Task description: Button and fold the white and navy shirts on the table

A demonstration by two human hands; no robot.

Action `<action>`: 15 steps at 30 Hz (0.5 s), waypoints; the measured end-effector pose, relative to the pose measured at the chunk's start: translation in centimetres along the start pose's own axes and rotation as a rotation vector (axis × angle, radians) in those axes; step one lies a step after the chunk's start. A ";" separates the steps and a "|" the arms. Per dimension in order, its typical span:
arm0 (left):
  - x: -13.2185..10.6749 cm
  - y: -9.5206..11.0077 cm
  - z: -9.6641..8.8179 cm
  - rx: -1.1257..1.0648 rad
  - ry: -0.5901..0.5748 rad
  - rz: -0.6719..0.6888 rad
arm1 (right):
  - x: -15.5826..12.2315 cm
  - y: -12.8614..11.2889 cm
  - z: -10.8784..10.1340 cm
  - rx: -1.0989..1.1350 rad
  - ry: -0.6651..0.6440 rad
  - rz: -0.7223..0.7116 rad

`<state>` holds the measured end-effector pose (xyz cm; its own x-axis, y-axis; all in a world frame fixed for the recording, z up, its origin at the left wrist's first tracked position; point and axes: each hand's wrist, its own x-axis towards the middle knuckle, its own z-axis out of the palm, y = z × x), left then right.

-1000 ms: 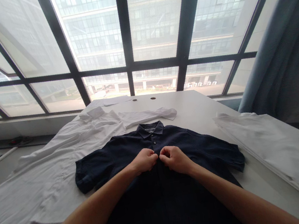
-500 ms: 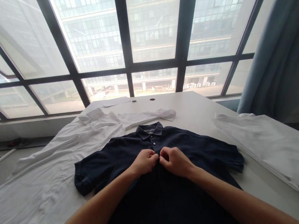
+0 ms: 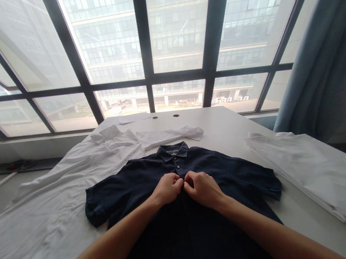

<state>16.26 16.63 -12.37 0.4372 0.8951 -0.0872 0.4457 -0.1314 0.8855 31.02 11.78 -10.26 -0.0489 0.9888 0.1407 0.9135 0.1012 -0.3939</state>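
Note:
A dark navy short-sleeved shirt (image 3: 218, 161) lies face up on the white table, its collar (image 3: 173, 151) pointing away from me. Two small pale buttons show on the placket just below the collar. My left hand (image 3: 168, 187) pinches the shirt front left of the placket, fingers curled together. Close beside it, my right hand (image 3: 203, 187) pinches the fabric on the other side, thumb and forefinger forming a loop. The fingertips nearly meet at the placket, and whatever button lies between them is hidden.
On the left a white long-sleeved shirt (image 3: 71, 195) is spread out, partly beside the navy one. Folded white fabric (image 3: 329, 169) lies at the right. The white table (image 3: 219, 126) has two round holes near its far edge. Large windows and a grey-blue curtain (image 3: 321, 65) stand beyond.
Both hands stay pinched at the placket, with only a very slight shift of the fingers. The shirts lie as before.

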 end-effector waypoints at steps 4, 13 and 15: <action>0.0 0.0 0.0 0.001 -0.014 -0.019 | -0.2 -0.4 -0.2 -0.122 0.017 -0.012; -0.2 0.3 -0.2 0.041 -0.011 0.003 | -0.3 -0.5 -0.1 -0.122 -0.007 -0.048; -0.2 0.3 -0.2 0.046 -0.006 0.014 | -0.2 -0.5 0.1 -0.080 -0.006 -0.019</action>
<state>16.14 16.53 -11.99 0.4483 0.8905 -0.0781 0.4747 -0.1632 0.8649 30.58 11.49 -10.20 -0.0685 0.9876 0.1416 0.9417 0.1109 -0.3178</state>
